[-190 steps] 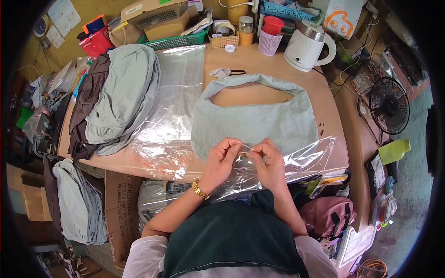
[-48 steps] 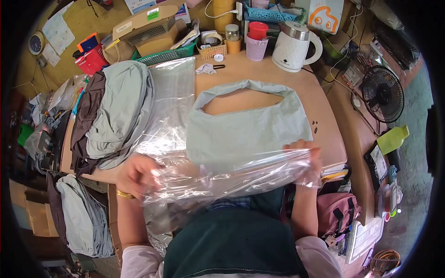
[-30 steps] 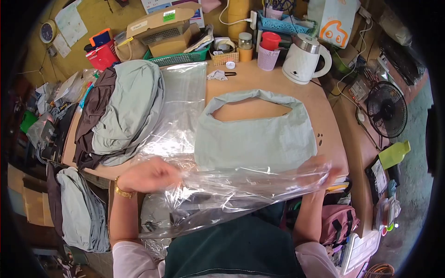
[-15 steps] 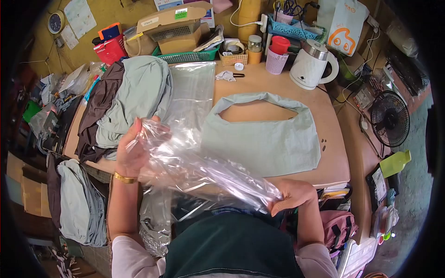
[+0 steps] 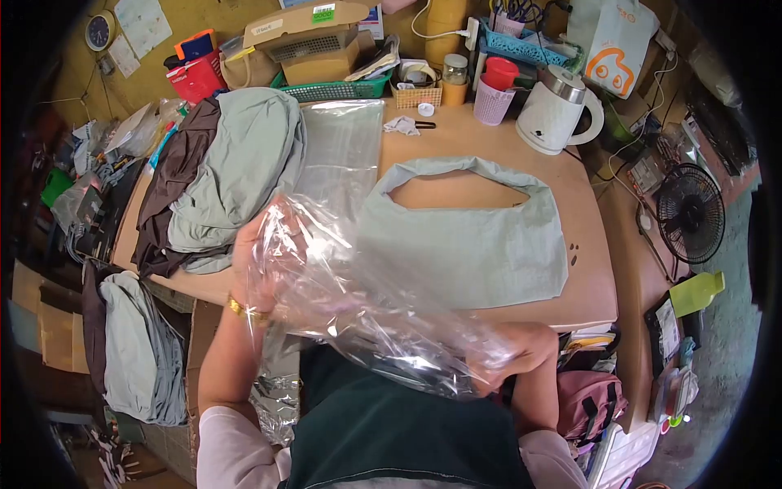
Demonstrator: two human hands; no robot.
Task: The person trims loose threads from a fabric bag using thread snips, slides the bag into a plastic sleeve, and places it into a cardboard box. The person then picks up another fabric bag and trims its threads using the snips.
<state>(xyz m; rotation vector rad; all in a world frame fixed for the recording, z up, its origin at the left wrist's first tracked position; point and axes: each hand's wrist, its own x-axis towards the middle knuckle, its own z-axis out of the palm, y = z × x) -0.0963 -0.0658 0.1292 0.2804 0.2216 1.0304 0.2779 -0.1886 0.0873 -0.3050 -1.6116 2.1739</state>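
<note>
The right hand (image 5: 521, 352) grips one end of some clear plastic (image 5: 366, 322), stretched across the worktop's (image 5: 590, 281) front edge; shiny folds cover the left hand (image 5: 262, 243), so I cannot tell whether it is closed. A pale green fabric bag (image 5: 481, 253) lies flat near that edge, right of piled cloth (image 5: 244, 167) along the left edge.

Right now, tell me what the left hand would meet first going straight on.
The clear plastic over the left hand; beyond it, probably the pale green cloth pile, though depth is unclear.
</note>
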